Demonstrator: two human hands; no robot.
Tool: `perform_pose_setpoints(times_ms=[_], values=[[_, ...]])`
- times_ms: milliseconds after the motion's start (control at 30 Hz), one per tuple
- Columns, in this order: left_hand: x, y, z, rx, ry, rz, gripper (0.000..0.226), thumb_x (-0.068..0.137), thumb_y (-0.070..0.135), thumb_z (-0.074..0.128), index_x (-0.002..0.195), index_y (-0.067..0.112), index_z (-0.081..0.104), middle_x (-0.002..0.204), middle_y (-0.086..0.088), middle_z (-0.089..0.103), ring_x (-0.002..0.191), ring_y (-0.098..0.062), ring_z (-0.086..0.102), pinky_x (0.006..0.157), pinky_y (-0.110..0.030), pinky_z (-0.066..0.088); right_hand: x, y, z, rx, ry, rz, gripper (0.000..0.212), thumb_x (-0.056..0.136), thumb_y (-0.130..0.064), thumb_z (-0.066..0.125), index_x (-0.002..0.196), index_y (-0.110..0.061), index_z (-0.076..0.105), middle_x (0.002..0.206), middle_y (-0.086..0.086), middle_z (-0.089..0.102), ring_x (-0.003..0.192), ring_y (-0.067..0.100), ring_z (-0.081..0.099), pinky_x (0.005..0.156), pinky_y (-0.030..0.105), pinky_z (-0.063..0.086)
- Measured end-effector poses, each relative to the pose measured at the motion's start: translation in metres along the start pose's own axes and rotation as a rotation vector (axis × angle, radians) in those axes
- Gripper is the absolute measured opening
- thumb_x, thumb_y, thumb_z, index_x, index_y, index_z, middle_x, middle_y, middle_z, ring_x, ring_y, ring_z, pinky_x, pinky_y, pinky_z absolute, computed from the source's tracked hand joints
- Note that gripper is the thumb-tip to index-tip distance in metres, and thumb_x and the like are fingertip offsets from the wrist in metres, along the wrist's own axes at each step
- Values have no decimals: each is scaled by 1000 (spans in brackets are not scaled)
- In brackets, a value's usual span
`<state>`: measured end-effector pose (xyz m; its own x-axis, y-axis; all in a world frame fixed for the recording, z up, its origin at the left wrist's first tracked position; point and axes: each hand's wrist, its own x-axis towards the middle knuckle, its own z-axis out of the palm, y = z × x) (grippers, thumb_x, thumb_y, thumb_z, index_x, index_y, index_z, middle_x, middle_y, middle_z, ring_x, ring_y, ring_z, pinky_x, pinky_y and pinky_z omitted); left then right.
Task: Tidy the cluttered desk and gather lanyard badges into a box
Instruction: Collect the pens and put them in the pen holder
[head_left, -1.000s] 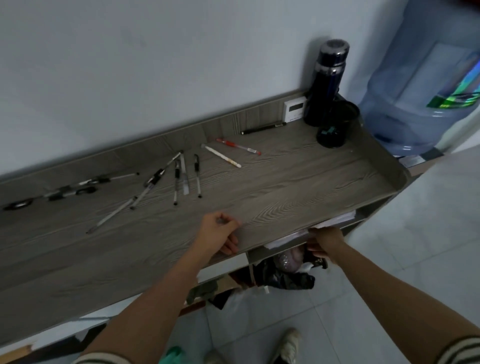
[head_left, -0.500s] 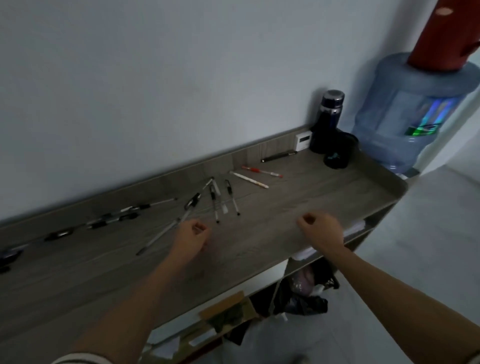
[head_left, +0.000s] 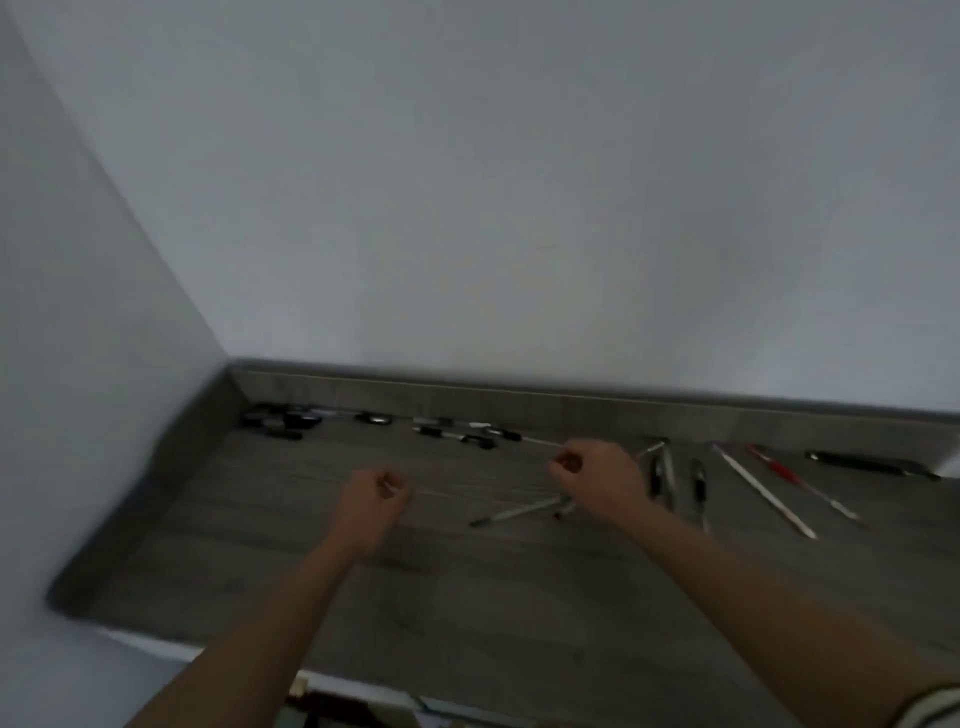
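Tidying looks barely begun: left hand (head_left: 371, 496) and right hand (head_left: 597, 480) hover over the desk (head_left: 467, 597), fingers curled, empty. Next, the right hand should open and pinch the pen (head_left: 514, 514) just left of it.

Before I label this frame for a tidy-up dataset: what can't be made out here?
Head view, motion-blurred throughout:
Blurred: small dark objects in the back left corner of the grey wood-grain desk; pens or badge clips, cannot tell.
Hidden: upper ends of the clear-barrelled pens, behind the right hand.
Unclear: whether the right hand's curled fingers pinch anything.
Cut off: shelf below the desk, by the bottom edge.
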<state>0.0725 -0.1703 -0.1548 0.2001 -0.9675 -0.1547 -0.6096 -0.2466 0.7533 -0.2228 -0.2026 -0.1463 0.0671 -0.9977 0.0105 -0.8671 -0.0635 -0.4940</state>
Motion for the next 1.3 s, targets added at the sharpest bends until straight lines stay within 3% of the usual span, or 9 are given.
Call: perform_pose_setpoints(times_ms=[100, 167, 267, 467, 633, 800, 933, 1100, 1300], values=[[1, -29, -23, 54, 109, -88, 11, 83, 6, 68, 73, 8, 63, 66, -8, 61, 69, -22, 58, 64, -30, 45, 35, -30, 25, -1, -82, -123, 21, 85, -43, 62, 93, -27, 72, 95, -5, 72, 90, 16, 64, 65, 24, 40], [-1, -46, -35, 110, 156, -154, 15, 82, 11, 68, 70, 15, 60, 64, -1, 60, 68, -20, 58, 62, -27, 43, 48, -50, 38, 5, -170, -193, 20, 84, -42, 62, 94, -28, 72, 97, -6, 72, 90, 15, 65, 68, 24, 43], [2, -63, -57, 145, 190, -228, 12, 83, 19, 68, 73, 16, 61, 68, -3, 64, 71, -23, 62, 68, -32, 48, 64, -76, 54, 3, -261, -281, 21, 84, -40, 62, 98, -28, 72, 101, -5, 72, 93, 17, 65, 77, 29, 52], [45, -89, -111, 310, 236, -253, 14, 87, 19, 60, 94, 10, 68, 97, -15, 69, 95, -30, 65, 80, -35, 50, 97, -133, 83, -11, -317, -415, 26, 86, -41, 61, 107, -27, 69, 104, -4, 71, 96, 17, 64, 73, 25, 45], [98, -111, -146, 442, 150, -104, 35, 90, 10, 55, 124, 13, 62, 130, -14, 59, 121, -29, 54, 98, -34, 41, 126, -186, 116, -66, -298, -472, 31, 88, -36, 59, 117, -25, 64, 117, 1, 66, 108, 24, 61, 87, 33, 48], [147, -128, -166, 608, 27, 70, 49, 85, 4, 51, 131, 19, 55, 139, -6, 48, 123, -30, 45, 100, -36, 41, 154, -231, 160, -110, -280, -526, 39, 91, -31, 54, 128, -19, 55, 119, 4, 59, 107, 24, 57, 85, 34, 47], [160, -143, -167, 704, -16, 142, 52, 83, 9, 54, 134, 19, 52, 135, -8, 48, 124, -31, 43, 98, -38, 41, 156, -245, 184, -274, -274, -514, 44, 90, -27, 53, 132, -15, 51, 123, 8, 57, 111, 27, 54, 84, 37, 48], [167, -152, -165, 833, 19, 183, 42, 79, 17, 56, 120, 16, 55, 126, -9, 49, 116, -30, 42, 91, -39, 39, 157, -247, 194, -387, -270, -497, 26, 90, -18, 49, 114, -14, 57, 114, 9, 55, 107, 29, 55, 78, 38, 48], [165, -151, -165, 973, -54, 143, 35, 83, 20, 53, 118, 18, 51, 126, -7, 51, 120, -28, 42, 95, -38, 34, 157, -241, 186, -406, -340, -423, 30, 88, -27, 51, 114, -14, 60, 109, 11, 60, 99, 32, 62, 78, 37, 49]])
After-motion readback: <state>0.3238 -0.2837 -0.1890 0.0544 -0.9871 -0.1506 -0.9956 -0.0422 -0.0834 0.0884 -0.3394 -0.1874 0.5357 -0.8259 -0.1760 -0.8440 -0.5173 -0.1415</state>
